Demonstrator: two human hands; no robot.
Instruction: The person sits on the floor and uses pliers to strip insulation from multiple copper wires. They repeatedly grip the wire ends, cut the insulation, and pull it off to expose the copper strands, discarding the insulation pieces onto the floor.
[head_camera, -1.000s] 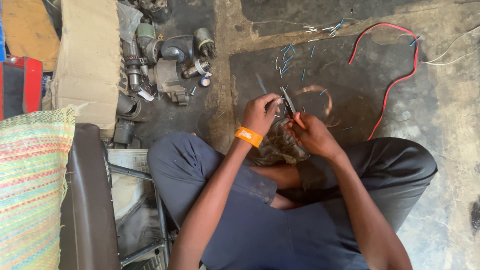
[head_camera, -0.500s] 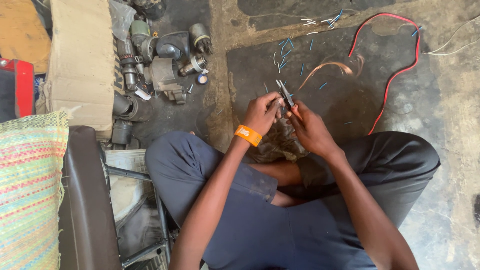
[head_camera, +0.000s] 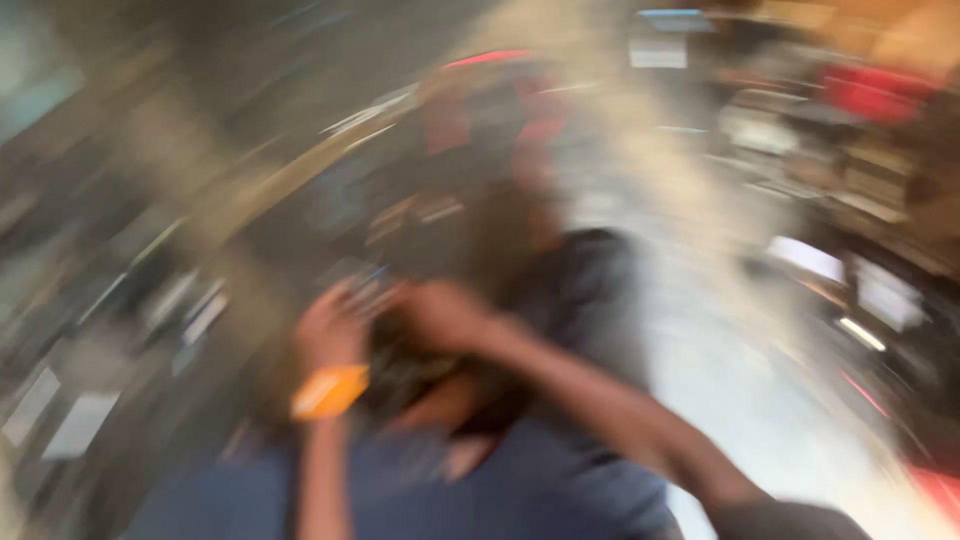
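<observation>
Heavy blur: the left hand (head_camera: 330, 330), with an orange wristband (head_camera: 328, 392), and the right hand (head_camera: 440, 312) meet over dark trousers (head_camera: 560, 480); I cannot tell their grip.

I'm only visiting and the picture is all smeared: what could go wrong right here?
The view is badly blurred, so the left hand and right hand, close together over a dark bundle in the lap, may be working unwatched; a finger could get nicked. Whether either hand grips a tool cannot be told. Blurred red streaks ahead could snag.

Matt dark-blue cloth trousers (head_camera: 560, 490)
</observation>
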